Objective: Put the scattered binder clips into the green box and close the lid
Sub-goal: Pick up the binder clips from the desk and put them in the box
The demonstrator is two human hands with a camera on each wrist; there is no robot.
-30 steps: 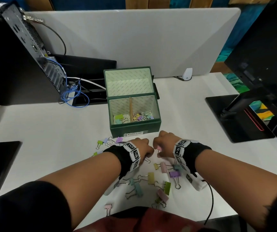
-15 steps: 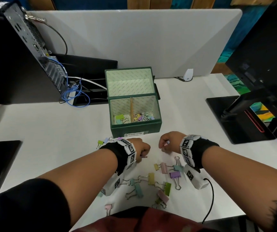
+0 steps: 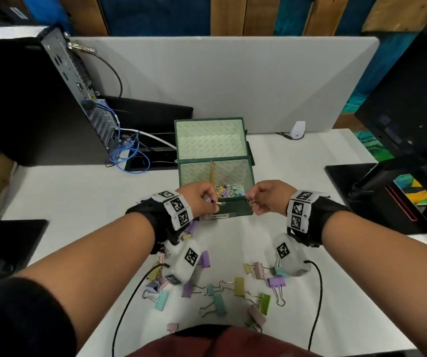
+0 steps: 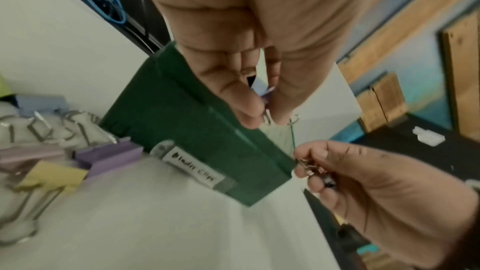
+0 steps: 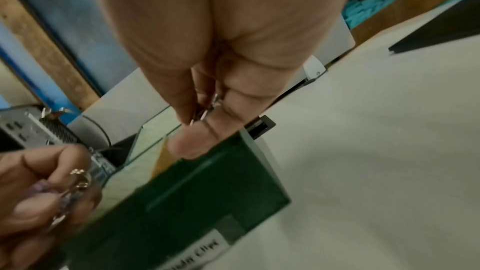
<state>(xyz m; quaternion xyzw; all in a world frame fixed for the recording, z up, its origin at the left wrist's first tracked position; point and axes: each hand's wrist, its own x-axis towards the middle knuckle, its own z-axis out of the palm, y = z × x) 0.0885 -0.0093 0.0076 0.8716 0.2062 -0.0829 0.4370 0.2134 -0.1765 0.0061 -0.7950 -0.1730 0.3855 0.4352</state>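
Note:
The green box (image 3: 233, 212) stands open mid-table, its lid (image 3: 210, 140) tipped back, with several clips in its right compartment. My left hand (image 3: 213, 202) pinches a lavender binder clip (image 4: 265, 92) at the box's front rim. My right hand (image 3: 252, 202) pinches another clip by its wire handles (image 5: 210, 106) over the front right corner. The colour of that clip is hidden. Several pastel binder clips (image 3: 239, 286) lie scattered on the white table between my forearms. In the left wrist view, purple and yellow clips (image 4: 109, 156) sit against the labelled box front (image 4: 194, 141).
A computer case (image 3: 73, 81) with blue cables (image 3: 127, 155) stands at the back left. A grey divider (image 3: 233, 81) runs behind the box. A monitor stand (image 3: 377, 191) sits at the right. A black pad (image 3: 8, 235) lies at the left edge.
Both hands have risen from the scattered clips and moved forward to the box's front rim, each carrying a clip it picked up from the table.

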